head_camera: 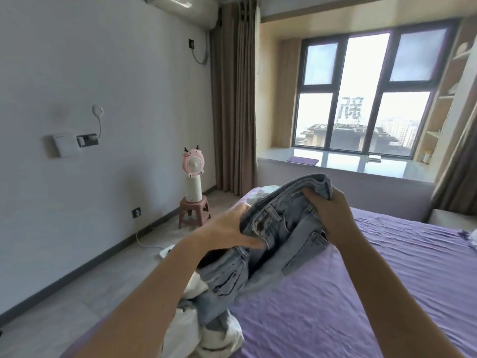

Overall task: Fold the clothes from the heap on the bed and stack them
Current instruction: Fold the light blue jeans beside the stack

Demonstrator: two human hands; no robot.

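Head view, item 1: white garments [206, 332], crumpled at 6 o'clock on the near edge of the bed [387, 293], partly under the trailing denim. Soft and light by the look of them; they should gather easily.

Item 2: your left hand [229, 232], at 9 o'clock of the held garment. Thumb lies across the front by the fly, remaining fingers tucked behind the waistband, so it is clamped on the cloth.

Item 3: jeans [281, 228], pale blue denim, raised above the bed at frame centre. Waistband end is up between your hands; the legs hang toward 7 o'clock and drape onto the white garments. Judged heavy for clothing, stiff at seams and waistband, not slippery, not fragile. Best taken at the waistband corners, where the thick hem gives firm purchase; a shake should drop the legs straight.

Item 4: your right hand [333, 215], at 2 o'clock of the jeans. Fingers curled round a bunched fold at the upper edge, closed tight on the denim.

Item 5: further white cloth [260, 193], at 12 o'clock behind the jeans, on the far part of the bed.

Item 6: pink fan [193, 174] on a small stool [195, 211], on the floor at 10 o'clock, well apart from the bed.
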